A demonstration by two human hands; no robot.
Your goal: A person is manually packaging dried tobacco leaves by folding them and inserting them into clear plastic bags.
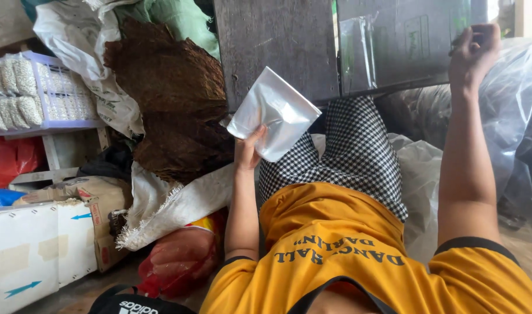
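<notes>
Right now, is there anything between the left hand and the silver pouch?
No. The left hand grips the silver pouch directly at its lower edge, with nothing between them. The right hand is raised apart, closed on a small dark thing at the grey board.

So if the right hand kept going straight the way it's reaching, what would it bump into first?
Probably the dark grey board: the right hand, fist closed, already sits at its edge, though depth is hard to judge.

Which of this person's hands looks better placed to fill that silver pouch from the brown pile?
Probably the left. The left hand already grips the silver pouch right beside the brown pile. The right hand is raised far off at the dark board, closed on something small.
</notes>
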